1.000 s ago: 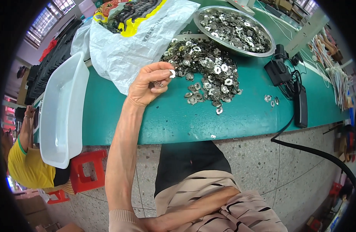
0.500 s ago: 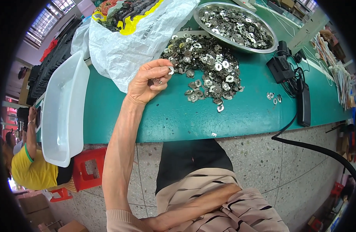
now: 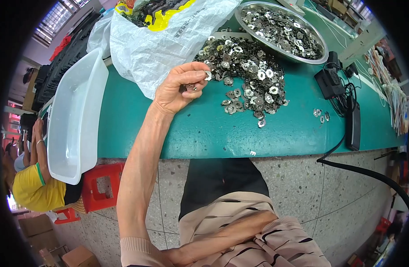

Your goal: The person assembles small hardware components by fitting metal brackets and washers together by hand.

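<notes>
My left hand (image 3: 180, 86) is raised over the near side of the table, beside a heap of small flat metal pieces (image 3: 260, 86). Thumb and forefinger pinch one shiny ring-like metal piece (image 3: 208, 75) by its edge. More metal pieces (image 3: 189, 88) lie in the curled fingers of the same hand. Across my lap runs my right forearm (image 3: 222, 236), coming out of the sleeve at the right. My right hand is hidden behind my left sleeve at the lower edge.
A steel bowl (image 3: 320, 55) full of like pieces stands behind the heap. Left are a white plastic sack (image 3: 146, 49) and a white tub (image 3: 73, 115). An adapter with cables (image 3: 331, 82) lies at right. A person in yellow (image 3: 35, 189) sits beyond a red stool (image 3: 95, 189).
The view has shifted slightly, so the table's things sit farther right in the picture. My left hand keeps its pinch and has moved slightly right and up. The right forearm stays still.
</notes>
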{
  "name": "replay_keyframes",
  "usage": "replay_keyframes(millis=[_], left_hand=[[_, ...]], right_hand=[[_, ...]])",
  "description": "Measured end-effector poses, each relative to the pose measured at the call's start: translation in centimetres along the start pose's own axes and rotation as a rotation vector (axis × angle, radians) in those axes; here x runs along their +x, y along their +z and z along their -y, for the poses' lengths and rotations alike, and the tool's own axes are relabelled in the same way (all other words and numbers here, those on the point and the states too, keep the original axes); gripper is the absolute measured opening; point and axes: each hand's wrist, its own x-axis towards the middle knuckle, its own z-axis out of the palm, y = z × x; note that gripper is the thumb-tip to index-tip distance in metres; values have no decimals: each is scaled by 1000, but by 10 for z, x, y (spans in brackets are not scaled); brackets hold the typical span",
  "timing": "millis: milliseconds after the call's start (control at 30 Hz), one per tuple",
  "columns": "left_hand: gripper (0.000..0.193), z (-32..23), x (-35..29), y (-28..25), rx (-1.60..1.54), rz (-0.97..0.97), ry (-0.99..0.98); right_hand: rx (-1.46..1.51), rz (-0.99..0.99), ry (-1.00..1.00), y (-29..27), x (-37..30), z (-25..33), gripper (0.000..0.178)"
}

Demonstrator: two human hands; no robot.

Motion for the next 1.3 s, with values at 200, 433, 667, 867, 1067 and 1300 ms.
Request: replay_keyframes(millis=[200,433,667,867,1067,1300], left_hand=[[16,1,2,-6,-17,71,1],[17,2,1,-8,-18,80,-16],[17,1,1,-6,-8,56,3],[16,2,1,-8,-30,70,8],[17,3,-1,-7,-22,57,10],[17,4,1,-7,-33,73,5]], right_hand=[[-59,9,-19,0,0,-1,18],[-123,17,-53,-4,-1,1,18],[-169,36,-72,-4,-1,-1,18],[-222,63,-85,-3,1,-2,18],[-283,104,-97,-1,2,-3,18],[-343,139,-124,1,4,-6,17]])
